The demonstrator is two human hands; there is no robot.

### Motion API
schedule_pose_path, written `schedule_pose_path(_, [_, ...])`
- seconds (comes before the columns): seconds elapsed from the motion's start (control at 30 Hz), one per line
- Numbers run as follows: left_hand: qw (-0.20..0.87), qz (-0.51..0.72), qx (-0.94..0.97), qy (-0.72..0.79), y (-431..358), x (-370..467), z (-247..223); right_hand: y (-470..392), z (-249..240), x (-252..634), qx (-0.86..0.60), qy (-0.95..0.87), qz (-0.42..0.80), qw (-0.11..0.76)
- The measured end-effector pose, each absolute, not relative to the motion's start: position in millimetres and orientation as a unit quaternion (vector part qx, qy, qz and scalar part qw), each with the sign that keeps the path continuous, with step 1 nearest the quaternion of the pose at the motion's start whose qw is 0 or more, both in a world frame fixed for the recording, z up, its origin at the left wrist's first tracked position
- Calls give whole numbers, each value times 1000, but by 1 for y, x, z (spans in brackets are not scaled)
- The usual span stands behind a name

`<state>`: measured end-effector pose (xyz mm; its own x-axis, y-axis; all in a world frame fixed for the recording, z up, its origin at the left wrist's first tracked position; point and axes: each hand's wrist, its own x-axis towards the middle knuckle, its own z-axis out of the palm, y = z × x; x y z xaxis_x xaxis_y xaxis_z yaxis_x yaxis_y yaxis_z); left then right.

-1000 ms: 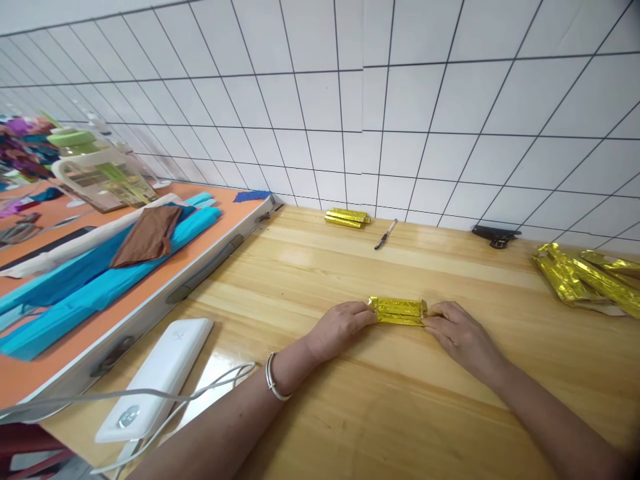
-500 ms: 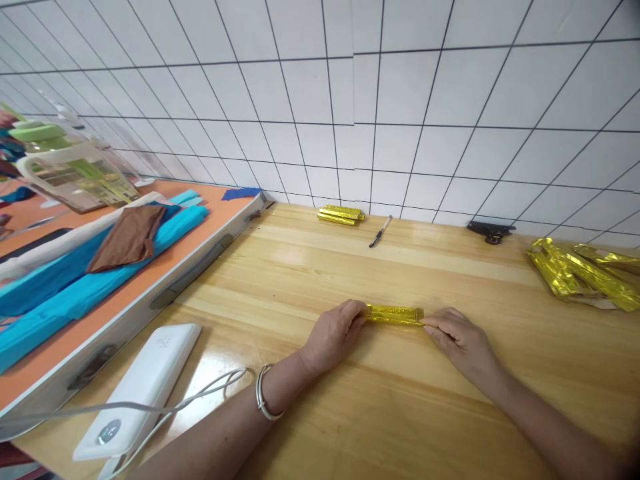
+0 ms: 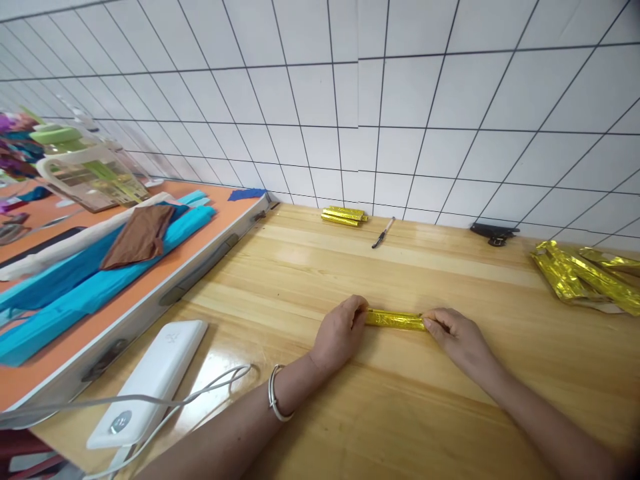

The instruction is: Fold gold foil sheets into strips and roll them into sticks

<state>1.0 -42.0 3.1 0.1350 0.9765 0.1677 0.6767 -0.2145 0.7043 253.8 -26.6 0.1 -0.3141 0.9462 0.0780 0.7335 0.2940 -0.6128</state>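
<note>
A narrow folded strip of shiny gold foil (image 3: 395,319) lies level just over the wooden table (image 3: 300,267), stretched between my two hands. My left hand (image 3: 341,333) pinches its left end, with the fingertips partly hidden behind the hand. At the right end, my right hand (image 3: 457,337) grips the strip between thumb and fingers. Near the wall rests a small gold foil bundle (image 3: 344,215), and a pen (image 3: 383,233) lies to its right. More crumpled gold foil (image 3: 583,273) is at the far right.
A white power bank (image 3: 150,380) with a cable sits at the lower left. Beyond a raised edge, blue cloth (image 3: 65,327), a brown piece (image 3: 140,237) and a green-lidded bottle (image 3: 57,138) rest on an orange surface (image 3: 200,233). A black clip (image 3: 495,233) is by the wall.
The foil strip has turned slightly in my fingers and looks narrower, its right end now more covered by my right fingertips. The whole view has shifted a little.
</note>
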Motion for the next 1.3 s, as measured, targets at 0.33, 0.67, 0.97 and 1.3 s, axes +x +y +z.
schedule_pose_path(0.33, [191, 291, 716, 605, -32, 8, -7, -17, 5, 248, -612, -753, 205, 124])
schedule_pose_path(0.67, [121, 252, 751, 598, -29, 6, -6, -16, 6, 247, -630, -745, 188, 111])
schedule_pose_path(0.97, [108, 236, 760, 596, -29, 7, -6, -19, 3, 243, -649, -746, 117, 91])
schedule_pose_path(1.3, [83, 191, 783, 586, -23, -1, -2, -18, -3, 246, -614, -777, 95, 103])
